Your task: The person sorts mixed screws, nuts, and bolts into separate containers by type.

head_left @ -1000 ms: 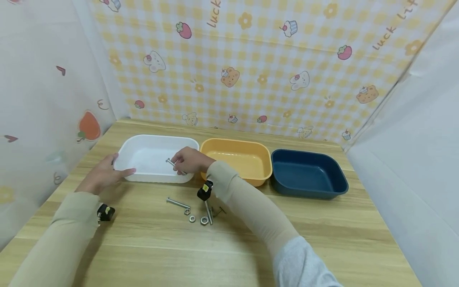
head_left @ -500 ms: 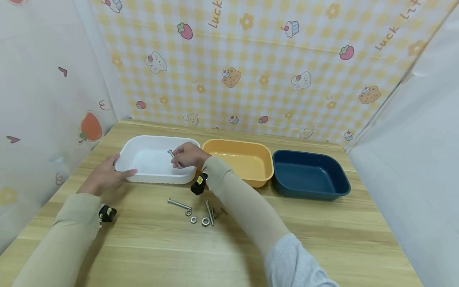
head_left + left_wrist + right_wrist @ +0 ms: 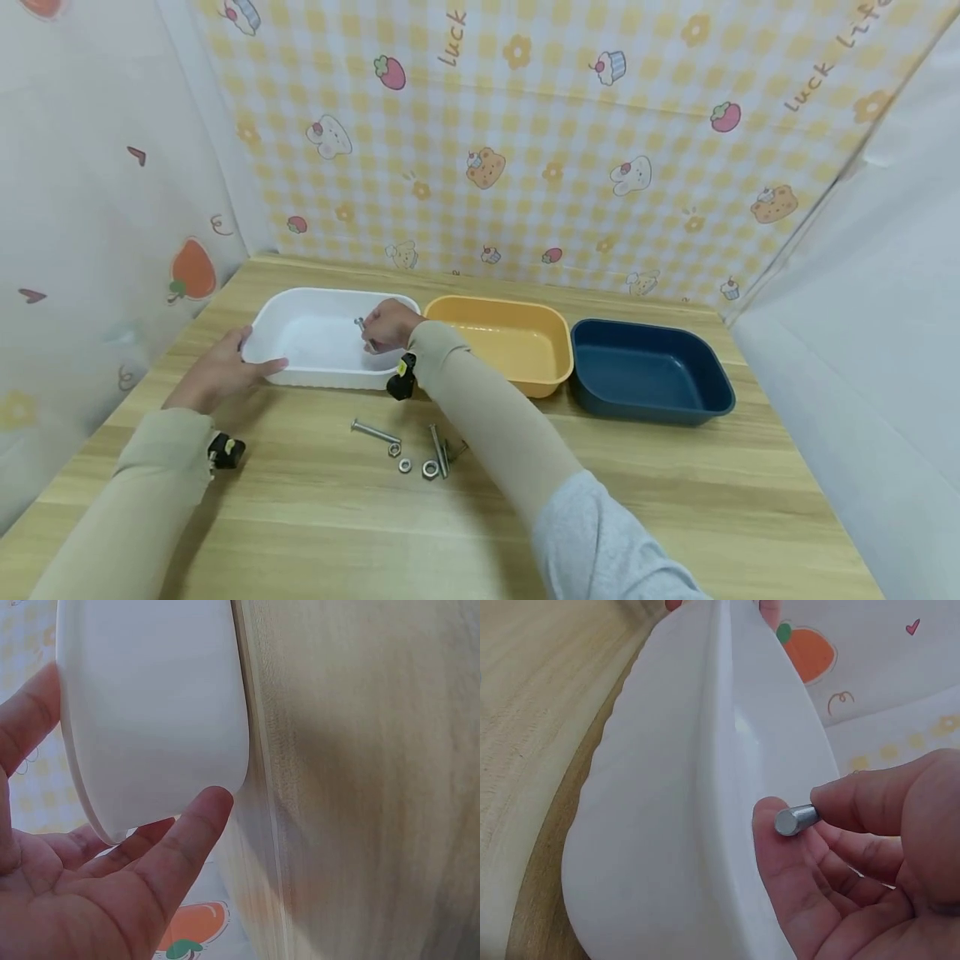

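Wall cloth [image 3: 555,117], txt [image 3: 825,72] "luck life"; R hand [image 3: 390,325] pinches bolt [image 3: 795,820].

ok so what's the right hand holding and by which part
A metal bolt, pinched by its shank in the right hand, head end poking out.

The right hand [image 3: 390,327] pinches a smooth, shiny metal bolt [image 3: 798,820]. The white bin [image 3: 330,377] touching the left hand [image 3: 216,367] is smooth plastic; the yellow bin [image 3: 525,346], right of the right hand, glossy plastic. Wood-grained table [image 3: 337,533] below both hands.
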{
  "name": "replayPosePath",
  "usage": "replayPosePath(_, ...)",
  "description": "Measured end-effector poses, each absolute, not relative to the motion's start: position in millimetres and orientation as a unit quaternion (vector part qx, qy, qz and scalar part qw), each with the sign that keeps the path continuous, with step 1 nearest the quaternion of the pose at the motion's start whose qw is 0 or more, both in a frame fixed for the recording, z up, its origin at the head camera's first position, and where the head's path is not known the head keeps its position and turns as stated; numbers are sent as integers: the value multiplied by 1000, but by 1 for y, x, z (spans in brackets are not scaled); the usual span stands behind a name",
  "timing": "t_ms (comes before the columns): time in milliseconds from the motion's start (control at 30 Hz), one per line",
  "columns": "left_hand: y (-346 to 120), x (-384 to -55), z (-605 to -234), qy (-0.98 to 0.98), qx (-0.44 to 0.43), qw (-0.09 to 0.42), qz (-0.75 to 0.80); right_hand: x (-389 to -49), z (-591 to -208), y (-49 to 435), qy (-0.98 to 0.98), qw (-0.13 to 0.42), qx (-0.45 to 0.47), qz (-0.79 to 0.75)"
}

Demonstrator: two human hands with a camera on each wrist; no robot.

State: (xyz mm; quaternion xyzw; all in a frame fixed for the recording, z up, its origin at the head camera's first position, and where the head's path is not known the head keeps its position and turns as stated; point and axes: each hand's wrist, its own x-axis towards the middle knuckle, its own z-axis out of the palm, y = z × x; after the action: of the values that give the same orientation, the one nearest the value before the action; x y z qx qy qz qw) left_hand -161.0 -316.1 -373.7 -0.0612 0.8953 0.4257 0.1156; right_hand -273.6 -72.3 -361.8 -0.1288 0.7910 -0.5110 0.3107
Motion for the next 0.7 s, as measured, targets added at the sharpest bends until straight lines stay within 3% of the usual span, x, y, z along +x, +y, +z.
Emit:
replayPosePath(333,-314,-157,-374,896,-64,106,426,-286,-369,-89,919,272,-179,-220)
replayPosePath(700,-315,-157,-375,895,-60,101,429,-290,-391,-102,937,262,-132,-190)
